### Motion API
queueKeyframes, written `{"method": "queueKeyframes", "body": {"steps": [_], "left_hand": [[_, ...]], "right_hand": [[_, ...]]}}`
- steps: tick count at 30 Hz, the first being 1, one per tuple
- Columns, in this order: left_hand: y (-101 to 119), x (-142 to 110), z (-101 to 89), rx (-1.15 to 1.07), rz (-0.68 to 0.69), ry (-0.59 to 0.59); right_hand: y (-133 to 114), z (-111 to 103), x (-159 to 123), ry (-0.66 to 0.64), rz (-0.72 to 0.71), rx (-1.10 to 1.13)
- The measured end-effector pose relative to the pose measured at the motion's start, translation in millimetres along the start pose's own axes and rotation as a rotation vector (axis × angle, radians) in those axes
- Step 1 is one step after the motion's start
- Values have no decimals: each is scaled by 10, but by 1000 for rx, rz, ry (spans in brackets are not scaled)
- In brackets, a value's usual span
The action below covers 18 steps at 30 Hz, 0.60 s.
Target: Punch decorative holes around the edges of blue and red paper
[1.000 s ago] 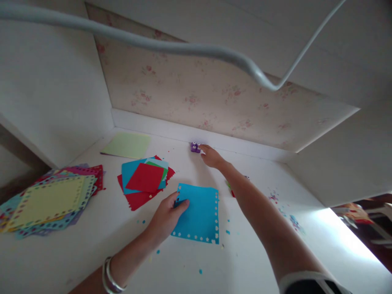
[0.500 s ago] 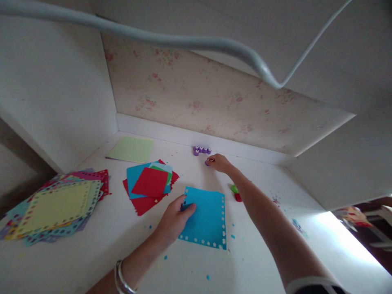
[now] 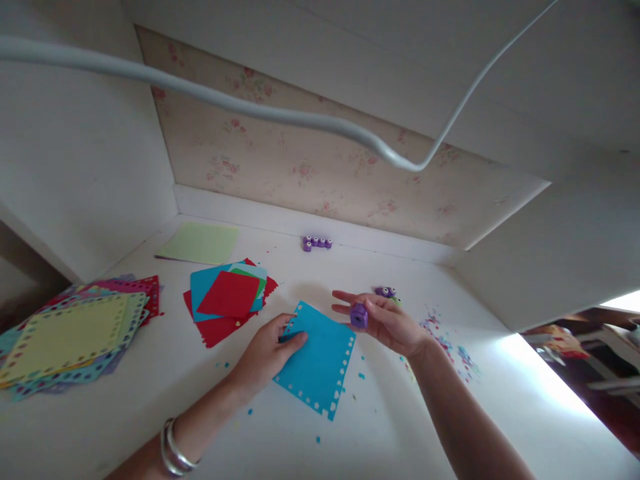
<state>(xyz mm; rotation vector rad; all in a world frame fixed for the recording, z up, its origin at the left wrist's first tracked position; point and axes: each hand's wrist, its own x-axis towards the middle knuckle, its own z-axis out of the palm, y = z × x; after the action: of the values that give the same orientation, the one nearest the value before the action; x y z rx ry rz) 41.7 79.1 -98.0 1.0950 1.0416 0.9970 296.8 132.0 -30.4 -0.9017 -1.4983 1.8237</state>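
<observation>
My left hand point(image 3: 273, 353) pinches the left edge of a blue sheet of paper point(image 3: 320, 363), thumb on top. Small punched shapes run along the sheet's right, bottom and left edges. Just above its upper right corner, my right hand point(image 3: 387, 320) grips a small purple craft punch point(image 3: 359, 316) between thumb and fingers, other fingers stretched out. A row of similar purple punches point(image 3: 317, 243) stands at the back against the wall. More purple punches point(image 3: 385, 291) lie behind my right hand, with a green one point(image 3: 397, 301) partly hidden by it.
Left of centre lies a pile of red, blue and green paper point(image 3: 230, 293). A stack of punched coloured sheets point(image 3: 75, 327) is at the far left, pale green paper point(image 3: 200, 241) behind. Paper bits point(image 3: 450, 340) are scattered at right. A pale tube point(image 3: 300, 117) crosses above.
My right hand has taken a purple punch from the back row and brought it toward me, beside the blue sheet. The sheet has turned clockwise in my left hand.
</observation>
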Motion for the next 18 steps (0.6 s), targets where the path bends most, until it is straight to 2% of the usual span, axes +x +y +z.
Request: {"method": "queueKeyframes", "body": {"steps": [3, 6, 8, 10, 13, 15, 18], "left_hand": [[-23, -4, 14, 33, -13, -22], [3, -21, 11, 74, -48, -36], [56, -41, 3, 24, -71, 12], [122, -69, 2, -151, -78, 52], [197, -122, 45, -422, -49, -27], [203, -156, 104, -423, -54, -101], [145, -186, 202, -229, -124, -124]], "right_hand": [[-30, 101, -99, -191, 90, -179], [51, 157, -46, -252, 110, -275], [151, 172, -2, -190, 102, -227], [265, 178, 21, -70, 67, -108], [423, 206, 23, 141, -11, 91], [508, 250, 18, 235, -45, 135], [601, 342, 17, 299, -74, 122]]}}
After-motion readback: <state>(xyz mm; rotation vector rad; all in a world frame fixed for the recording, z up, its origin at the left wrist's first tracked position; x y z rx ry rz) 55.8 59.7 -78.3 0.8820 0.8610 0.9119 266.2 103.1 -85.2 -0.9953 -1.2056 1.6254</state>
